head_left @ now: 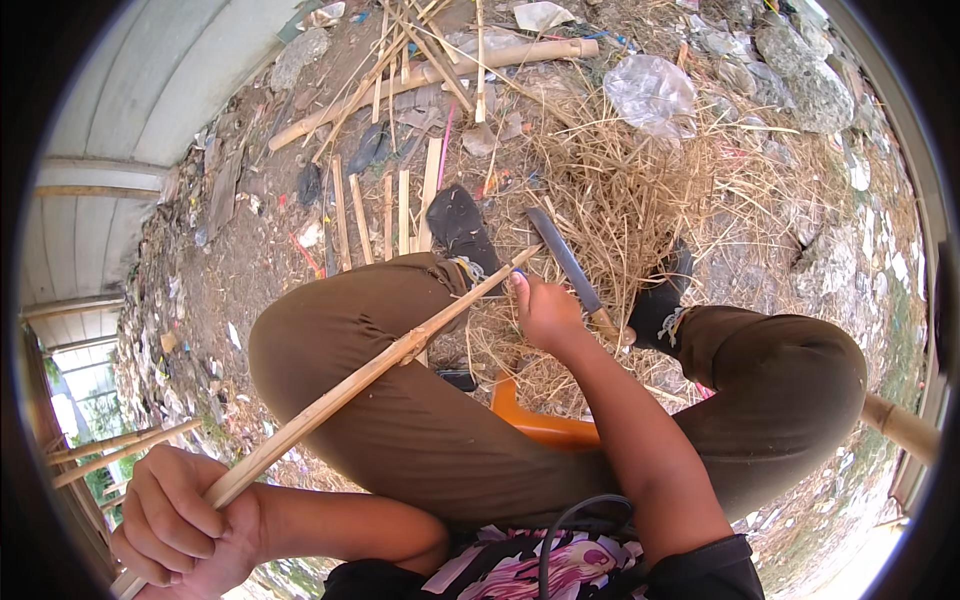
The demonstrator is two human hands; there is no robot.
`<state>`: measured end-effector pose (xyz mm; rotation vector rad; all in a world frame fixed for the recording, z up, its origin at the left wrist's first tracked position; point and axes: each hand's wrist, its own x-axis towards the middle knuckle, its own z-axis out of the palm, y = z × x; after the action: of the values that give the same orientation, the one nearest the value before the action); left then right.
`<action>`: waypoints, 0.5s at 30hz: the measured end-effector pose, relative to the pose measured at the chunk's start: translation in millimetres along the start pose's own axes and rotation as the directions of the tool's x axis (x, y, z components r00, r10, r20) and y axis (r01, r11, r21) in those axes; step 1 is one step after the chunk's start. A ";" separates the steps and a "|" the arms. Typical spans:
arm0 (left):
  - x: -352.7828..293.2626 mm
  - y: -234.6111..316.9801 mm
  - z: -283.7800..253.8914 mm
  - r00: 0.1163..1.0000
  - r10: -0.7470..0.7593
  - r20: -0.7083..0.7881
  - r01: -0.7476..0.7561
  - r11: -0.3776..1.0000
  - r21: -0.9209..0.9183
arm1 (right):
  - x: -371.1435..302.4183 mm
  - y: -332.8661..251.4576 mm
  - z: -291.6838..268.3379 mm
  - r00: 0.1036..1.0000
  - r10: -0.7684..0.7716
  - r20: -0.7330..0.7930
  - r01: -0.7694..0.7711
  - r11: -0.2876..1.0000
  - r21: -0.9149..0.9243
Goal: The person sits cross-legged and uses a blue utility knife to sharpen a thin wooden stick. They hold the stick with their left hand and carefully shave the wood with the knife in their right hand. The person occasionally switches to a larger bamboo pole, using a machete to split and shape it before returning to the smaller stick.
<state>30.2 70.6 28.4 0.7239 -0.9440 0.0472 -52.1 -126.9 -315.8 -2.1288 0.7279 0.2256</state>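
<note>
My left hand [185, 525] is wrapped round the near end of a long bamboo stick [350, 388] at the lower left. The stick slants up across my left thigh, with a knobby joint midway, and its thinner tip reaches past my right thumb. My right hand [548, 312] is closed right beside that tip. A small bit of blue shows at its thumb; what the fingers hold is hidden. Just beyond it a machete [566, 258] with a dark blade and wooden handle lies on dry straw between my feet.
Split bamboo strips [403, 210] lie beyond my left knee. Farther off, more sticks cross a thick bamboo pole [500, 55]. Straw [640, 180], a clear plastic bag [650, 92] and litter cover the ground. An orange seat [540, 425] shows beneath me; a panelled wall [130, 90] stands left.
</note>
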 end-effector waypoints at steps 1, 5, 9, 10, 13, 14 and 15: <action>0.0 0.6 0.6 1.000 0.004 -0.013 -0.004 1.000 0.008 | 1.4 -1.5 -0.4 1.000 0.013 0.011 -0.013 1.000 -0.011; -0.2 3.0 -4.3 0.999 0.039 -0.033 -0.042 0.995 -0.091 | 15.3 15.1 3.4 0.998 0.053 0.026 -0.052 0.998 -0.042; -2.7 8.7 -4.4 0.997 0.057 -0.059 -0.062 0.995 -0.084 | 26.3 29.3 9.9 0.998 0.056 0.023 -0.055 0.996 -0.065; 2.4 -5.9 8.0 1.000 0.019 0.016 -0.018 0.995 -0.099 | 30.5 29.8 11.5 0.999 0.051 0.015 -0.050 0.997 -0.062; 2.0 -31.2 19.3 0.990 0.098 0.103 -0.083 0.986 -0.144 | 37.2 33.9 13.4 0.998 0.060 0.002 -0.060 0.996 -0.067; 2.4 -32.5 18.5 0.989 0.091 0.113 -0.074 0.987 -0.141 | 39.7 35.5 12.6 0.998 0.070 0.005 -0.070 0.996 -0.063; 3.3 -32.3 17.4 0.989 0.083 0.124 -0.066 0.988 -0.137 | 43.0 37.3 11.4 0.997 0.080 0.010 -0.079 0.995 -0.058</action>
<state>30.6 34.8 19.7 0.5738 -1.0875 0.0038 -37.4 -153.5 -365.3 -2.1534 0.8088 0.3053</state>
